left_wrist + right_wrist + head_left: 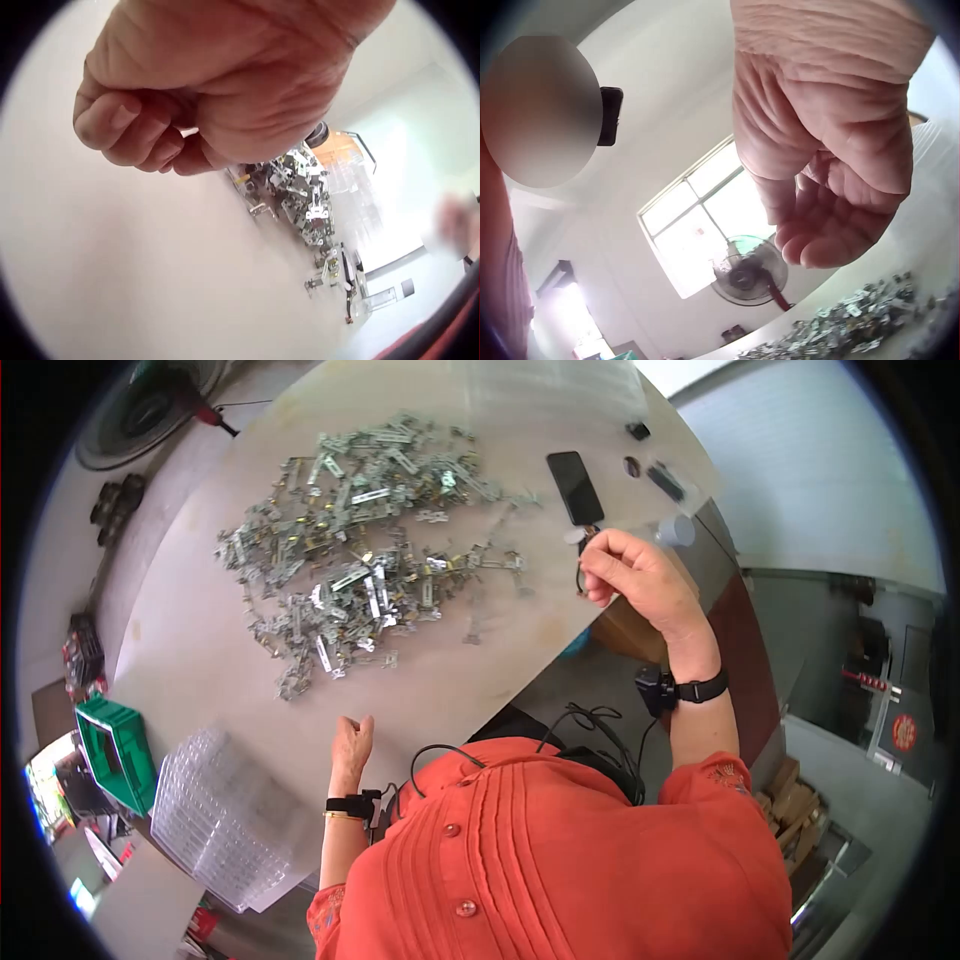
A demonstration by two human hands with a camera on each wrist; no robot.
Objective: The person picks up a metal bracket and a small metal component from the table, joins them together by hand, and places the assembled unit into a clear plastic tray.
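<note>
Metal bits [345,520]: they are lying in a big, messy heap on the surface [200,660], out in front of both hands and apart from them.
Left hand [352,748]: it is sitting at the near side of the surface; I'm not able to tell if it is touching.
Left fingers [112,124]: they are lying curled in tight, like a fist, and I'm seeing no bit in them, though the inside is hiding from me.
Right hand [645,582]: it is hanging in the air near the phone [574,488].
Right fingers [832,244]: they are bending in loosely, like a little cup, and I'm spotting nothing in them.
Weight: I'm guessing each bit is light, while the whole heap is being quite heavy.
Feel: they are looking thin, hard and stiff, so I'm not expecting them to squash; a hard squeeze may be bending the thin ends.
Slip: some are shining, like the bright strip [324,655], so I'm guessing they are a bit slippery.
Tangle: they are poking through each other, so I'm thinking one bit may be dragging its friends along.
Best hold: I'm choosing a bit at the rim, like the loose bit [391,659], and pinching its flat sides between thumb and fingertip.
Watch out: I'm keeping off the edges, which may be sharp.
</note>
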